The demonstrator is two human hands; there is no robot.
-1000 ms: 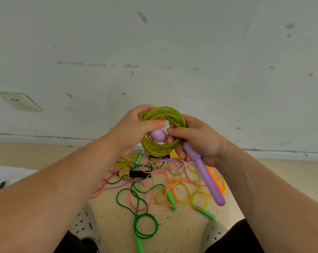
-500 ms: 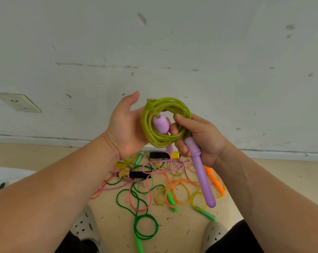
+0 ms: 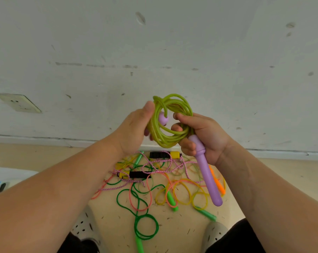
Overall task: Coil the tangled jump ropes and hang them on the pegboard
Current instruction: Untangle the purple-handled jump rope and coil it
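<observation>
Right hand (image 3: pixel 206 136) grips green coil (image 3: pixel 165 143); left hand (image 3: pixel 134 128) touches.

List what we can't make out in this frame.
Head view only:
- Pegboard: outside the view; only wall shows.
- Second handle: only its knob shows; the rest is behind the coil and left grip.
- Left grip's fingers: mostly behind the coil, hold unclear.
- Green handle: cut off by the bottom edge.
- Floor tangle: overlaps hide which cord joins which handle.

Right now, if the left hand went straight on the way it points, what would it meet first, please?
The left hand would meet the yellow-green coil, which its thumb seems to touch; next the purple knob inside the loops, though depth is unclear.
</observation>
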